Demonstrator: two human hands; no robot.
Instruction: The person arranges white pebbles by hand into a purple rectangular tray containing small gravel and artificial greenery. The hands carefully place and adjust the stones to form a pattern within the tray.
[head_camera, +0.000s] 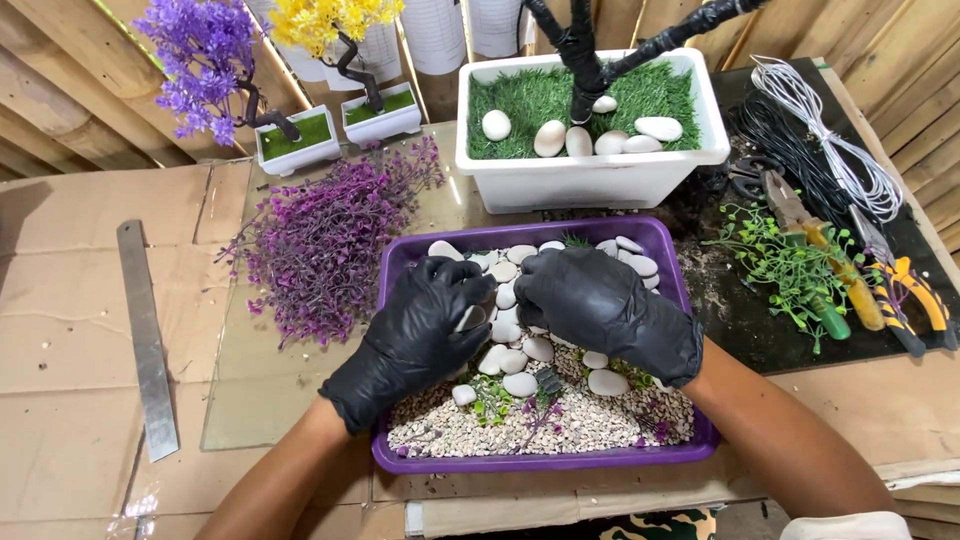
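Both my hands wear black gloves and hover inside a purple tray (520, 462) filled with fine gravel and white pebbles (520, 383). My left hand (425, 325) curls its fingers around a small pale stone at the tray's middle. My right hand (600, 300) is bent over the pebbles beside it, fingers closed downward; what it grips is hidden. Behind the tray stands a white planter (590, 175) with fake grass, several white stones and a black wrapped trunk (585, 50).
A heap of purple artificial foliage (325, 245) lies left of the tray. Two small potted fake trees (300, 135) stand at the back left. A metal ruler (145, 335) lies on cardboard at left. Green sprigs (785, 265), pliers (905, 295) and coiled wire (830, 140) sit right.
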